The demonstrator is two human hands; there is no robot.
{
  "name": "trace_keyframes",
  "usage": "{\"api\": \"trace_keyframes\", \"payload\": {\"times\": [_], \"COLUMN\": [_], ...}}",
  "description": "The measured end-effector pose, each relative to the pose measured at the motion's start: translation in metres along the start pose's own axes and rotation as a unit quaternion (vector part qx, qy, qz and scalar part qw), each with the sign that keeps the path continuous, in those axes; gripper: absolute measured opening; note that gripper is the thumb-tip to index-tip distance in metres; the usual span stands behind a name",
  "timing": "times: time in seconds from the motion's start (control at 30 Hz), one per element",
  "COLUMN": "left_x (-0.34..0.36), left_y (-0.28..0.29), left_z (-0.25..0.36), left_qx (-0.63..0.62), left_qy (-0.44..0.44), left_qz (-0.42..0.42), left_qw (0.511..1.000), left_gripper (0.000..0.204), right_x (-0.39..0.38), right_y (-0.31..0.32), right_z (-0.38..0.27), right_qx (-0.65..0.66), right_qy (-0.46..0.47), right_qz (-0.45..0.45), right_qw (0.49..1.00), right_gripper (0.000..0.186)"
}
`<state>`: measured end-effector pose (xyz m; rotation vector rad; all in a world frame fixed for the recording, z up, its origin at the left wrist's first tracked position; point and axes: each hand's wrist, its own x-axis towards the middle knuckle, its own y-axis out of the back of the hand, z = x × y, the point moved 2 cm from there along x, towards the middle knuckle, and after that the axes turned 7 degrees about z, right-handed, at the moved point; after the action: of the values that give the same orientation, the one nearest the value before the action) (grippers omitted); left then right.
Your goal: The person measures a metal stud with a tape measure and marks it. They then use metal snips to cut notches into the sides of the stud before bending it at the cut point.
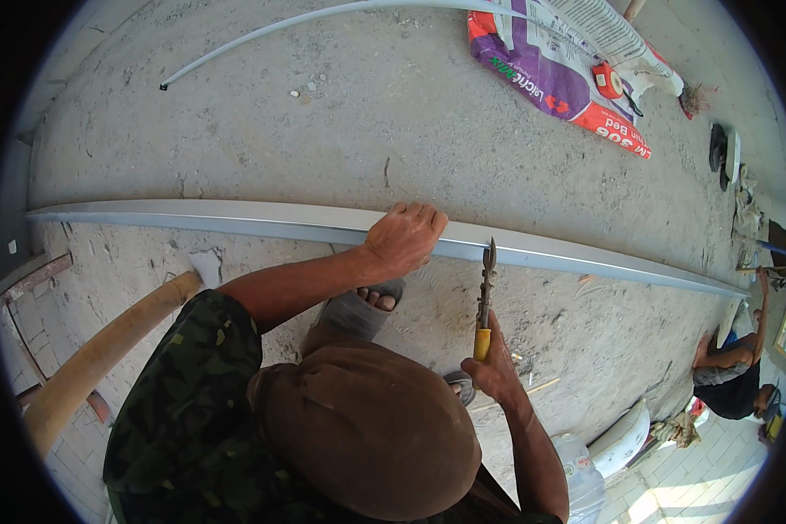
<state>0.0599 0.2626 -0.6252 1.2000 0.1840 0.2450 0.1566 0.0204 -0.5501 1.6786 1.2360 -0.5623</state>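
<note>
A long silvery metal profile lies across the floor from far left to right. My left hand has its fingers curled over it near the middle, gripping it. In my right hand is a pair of tin snips with yellow handles. The fingers are closed round the handles, and the blades point away from me. Their tips reach the near edge of the profile, to the right of my left hand. Whether the jaws bite into the metal cannot be made out.
A thin pale strip curves along the far floor beside a purple and white bag. A red tape measure rests on the bag. Left of me slants a wooden pole. Another person is at the right edge, near the profile's end.
</note>
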Motion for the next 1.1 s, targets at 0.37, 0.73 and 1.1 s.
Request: {"api": "trace_keyframes", "payload": {"times": [0.37,0.73,1.1], "left_x": [-0.005,-0.005,-0.003], "left_y": [-0.004,0.001,0.006], "left_z": [0.0,0.001,0.005], "left_qx": [0.011,0.003,0.004], "left_qy": [0.003,0.001,0.0], "left_qz": [0.028,0.037,0.035], "left_qw": [1.0,0.999,0.999], "left_gripper": [0.056,0.056,0.059], "right_x": [0.001,0.001,-0.001], "right_y": [-0.008,-0.008,-0.031], "right_z": [0.006,0.019,0.011], "right_qx": [0.047,0.165,0.104], "right_qy": [-0.002,-0.031,-0.016], "right_qz": [0.01,-0.026,0.007], "right_qw": [0.999,0.985,0.994], "right_gripper": [0.099,0.098,0.094]}}
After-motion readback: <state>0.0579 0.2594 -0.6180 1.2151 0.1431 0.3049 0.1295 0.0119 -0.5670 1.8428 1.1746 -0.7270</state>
